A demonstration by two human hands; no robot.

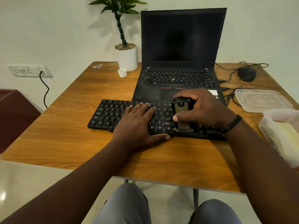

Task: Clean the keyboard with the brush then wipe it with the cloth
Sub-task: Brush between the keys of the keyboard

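Head view showed a wall socket [30, 71] at the far left with a black cord hanging from it. On the wooden table [68, 126], a potted plant [127, 57] stood in the upper middle, a small white cap [122, 72] just beside it. The black keyboard [111, 113] lay at the frame's centre, in front of an open laptop [179, 62]. The left hand [137, 125] rested flat on the keys, fingers straight. Right of it, the right hand [203, 110] gripped a dark brush [182, 113], held upright against the keyboard's right part. A mouse [247, 74] sat upper right, clear plastic containers [262, 100] below it at the right edge.
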